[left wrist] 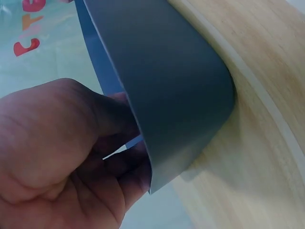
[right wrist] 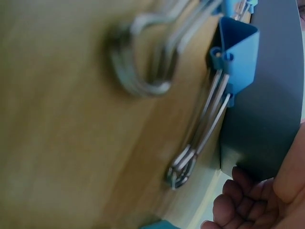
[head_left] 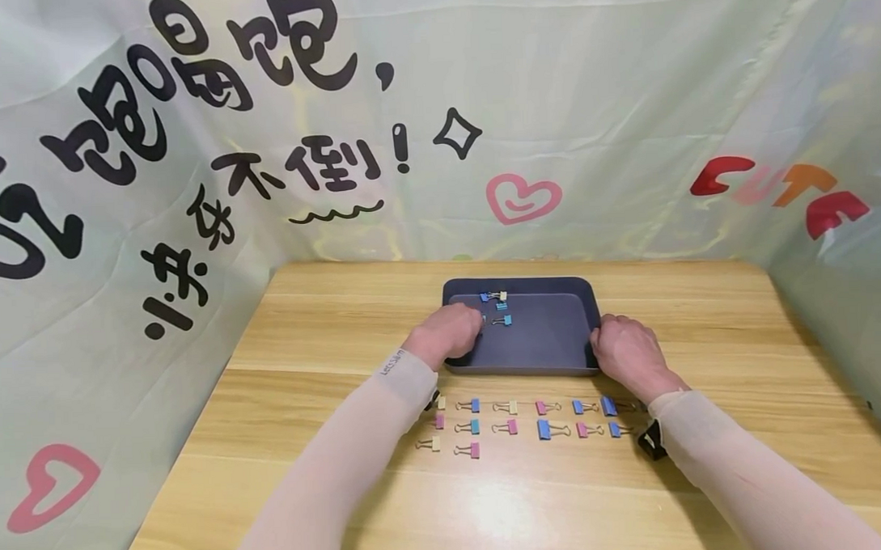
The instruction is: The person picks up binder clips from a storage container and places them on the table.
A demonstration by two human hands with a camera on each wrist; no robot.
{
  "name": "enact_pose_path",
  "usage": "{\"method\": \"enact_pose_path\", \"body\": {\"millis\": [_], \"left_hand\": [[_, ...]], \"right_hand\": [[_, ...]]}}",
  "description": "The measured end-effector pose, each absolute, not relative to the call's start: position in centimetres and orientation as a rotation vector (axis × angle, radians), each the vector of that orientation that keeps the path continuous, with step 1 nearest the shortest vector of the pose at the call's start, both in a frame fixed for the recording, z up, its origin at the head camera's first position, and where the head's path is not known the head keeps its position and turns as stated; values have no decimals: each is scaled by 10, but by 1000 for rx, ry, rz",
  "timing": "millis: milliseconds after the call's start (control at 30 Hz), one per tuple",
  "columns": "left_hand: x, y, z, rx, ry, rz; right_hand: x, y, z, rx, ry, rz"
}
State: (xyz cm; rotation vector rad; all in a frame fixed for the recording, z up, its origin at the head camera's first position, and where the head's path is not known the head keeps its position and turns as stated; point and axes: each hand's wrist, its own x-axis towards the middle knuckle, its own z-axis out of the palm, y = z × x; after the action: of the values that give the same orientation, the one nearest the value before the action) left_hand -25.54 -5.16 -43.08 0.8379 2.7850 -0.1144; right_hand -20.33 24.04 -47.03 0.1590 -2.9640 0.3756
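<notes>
A dark grey tray (head_left: 555,324) lies on the table with a few binder clips inside, among them a teal one (head_left: 507,320) and a blue one (head_left: 484,297). Over its left side reaches my left hand (head_left: 446,333), fingers curled. A small metal bit of a binder clip shows at its fingertips. The tray wall (left wrist: 176,95) hides those fingertips in the left wrist view. At the tray's right edge my right hand (head_left: 628,351) grips the rim. Curled fingers (right wrist: 243,198) meet the tray's corner in the right wrist view, near a blue binder clip (right wrist: 243,57).
In front of the tray, rows of binder clips lie on the wooden table (head_left: 340,319), including a pink one (head_left: 512,427), a yellow one (head_left: 512,407) and a larger blue one (head_left: 544,429). A printed cloth (head_left: 609,83) hangs behind the table and at its sides.
</notes>
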Motion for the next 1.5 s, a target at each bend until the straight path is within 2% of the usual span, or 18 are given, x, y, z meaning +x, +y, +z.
{"method": "enact_pose_path", "body": {"millis": [1067,1500], "left_hand": [[-269,-40,-444,795,2914,-168],[-270,-44,-441,758,2863,26]], "right_hand": [[-205,242,-472,158,-2980,380],[-205,242,-471,151,-2973,394]]}}
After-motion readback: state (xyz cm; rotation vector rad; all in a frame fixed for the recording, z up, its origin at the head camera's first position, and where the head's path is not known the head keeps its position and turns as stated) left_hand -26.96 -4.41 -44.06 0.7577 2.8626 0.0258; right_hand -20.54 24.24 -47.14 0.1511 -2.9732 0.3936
